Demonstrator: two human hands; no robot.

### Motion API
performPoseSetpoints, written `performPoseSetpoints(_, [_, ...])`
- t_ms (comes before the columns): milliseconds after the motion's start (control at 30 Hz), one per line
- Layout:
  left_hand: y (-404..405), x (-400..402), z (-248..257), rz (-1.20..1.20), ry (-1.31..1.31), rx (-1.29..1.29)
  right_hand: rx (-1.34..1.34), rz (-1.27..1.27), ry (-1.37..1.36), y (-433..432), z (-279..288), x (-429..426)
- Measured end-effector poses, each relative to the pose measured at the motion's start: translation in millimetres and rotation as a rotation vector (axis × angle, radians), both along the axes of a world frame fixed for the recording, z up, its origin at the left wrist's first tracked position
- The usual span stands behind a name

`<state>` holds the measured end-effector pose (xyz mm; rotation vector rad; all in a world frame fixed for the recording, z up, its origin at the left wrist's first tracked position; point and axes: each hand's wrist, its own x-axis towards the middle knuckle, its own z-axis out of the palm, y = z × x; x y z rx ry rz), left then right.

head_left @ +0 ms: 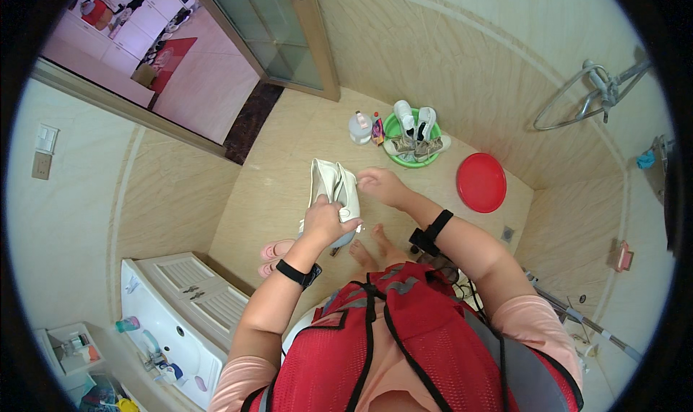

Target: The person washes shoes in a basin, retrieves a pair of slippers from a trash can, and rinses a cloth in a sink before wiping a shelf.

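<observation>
My left hand (325,222) grips a pair of white shoes (349,187) side by side, held above the tiled floor. Its thumb reaches across the right-hand shoe, and the fingers press into the openings. Beneath my hand, a pale blue-grey surface (344,241) shows at the near end of the pair. Close to the right edge of the shoes is my right hand (381,186), its fingers curled and slightly blurred. Whether it touches the shoe or pinches something small cannot be made out.
Beyond my right hand, a green basin (417,164) holds several shoes (426,120). A plastic jug (359,130) and a colourful packet (378,132) stand beside it. A red basin (481,183) is further right. Pink slippers (276,250), a washbasin cabinet (189,282) and an open glazed door (270,33) surround the floor.
</observation>
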<state>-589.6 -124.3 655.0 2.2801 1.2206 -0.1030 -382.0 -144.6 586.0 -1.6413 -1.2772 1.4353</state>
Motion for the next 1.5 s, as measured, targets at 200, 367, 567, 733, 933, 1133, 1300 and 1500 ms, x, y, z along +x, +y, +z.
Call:
performPoseSetpoints(200, [-1,16,-11,-0.055,0.031,-0.058,0.242,0.384,0.025,-1,12,-28])
performPoseSetpoints(367, [-2,33,-24,-0.118,-0.013,-0.093,-0.014,0.439,-0.081,-9,14,-10])
performPoseSetpoints(567, [21,34,-71,-0.243,-0.33,-0.339,0.122,0.316,0.205,-21,-7,13])
performPoseSetpoints(733, [38,55,-71,0.159,-0.567,-1.155,-0.325,0.647,-0.149,-6,1,77])
performPoseSetpoints(933, [53,105,-119,0.167,-0.626,-1.137,-0.214,0.253,-0.151,-8,-86,139])
performPoseSetpoints(1133, [73,160,-169,0.146,-0.299,-0.867,-0.217,0.132,-0.256,19,-135,204])
performPoseSetpoints(1300, [92,207,-200,-0.071,-0.057,-0.597,-0.283,0.136,-0.285,39,-182,252])
performPoseSetpoints(1500, [139,268,-247,-0.388,0.312,-0.298,-0.405,0.122,-0.113,55,-211,284])
